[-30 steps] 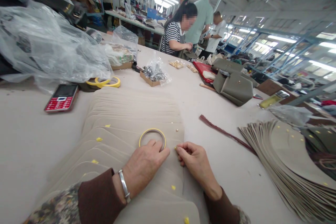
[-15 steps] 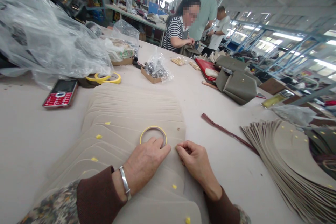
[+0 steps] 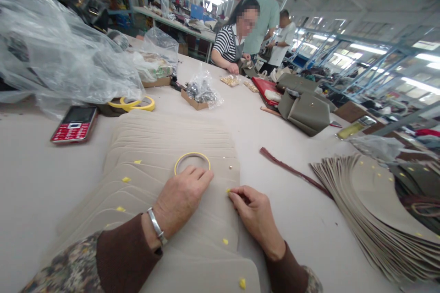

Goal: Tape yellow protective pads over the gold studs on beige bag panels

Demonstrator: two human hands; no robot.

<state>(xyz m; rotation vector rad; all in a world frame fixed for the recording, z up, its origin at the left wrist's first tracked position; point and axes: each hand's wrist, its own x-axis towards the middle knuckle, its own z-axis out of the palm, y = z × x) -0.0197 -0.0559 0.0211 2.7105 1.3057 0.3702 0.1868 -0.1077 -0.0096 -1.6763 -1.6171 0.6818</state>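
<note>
My left hand (image 3: 182,199) is closed on a thin roll of yellow tape (image 3: 177,163), holding it over a fanned stack of beige flat panels (image 3: 172,142). At the right edge of an upper panel, my right hand (image 3: 252,210) pinches a small piece of yellow tape (image 3: 228,191) between thumb and forefinger. Just above that spot, a small metal stud (image 3: 230,167) sits in the panel. Other yellow tape bits, such as one tape piece (image 3: 225,241), are stuck on the panels below and to the left.
A red phone (image 3: 74,124) and more yellow tape rolls (image 3: 142,103) lie at left beside plastic bags (image 3: 68,55). A box of metal parts (image 3: 197,96) stands behind. A brown strip (image 3: 295,172) and another panel stack (image 3: 364,210) are at right. A co-worker (image 3: 233,39) sits across the table.
My left hand has lifted slightly up and left with the tape roll, away from my right hand. A yellow tape piece now shows at my right fingertips.
</note>
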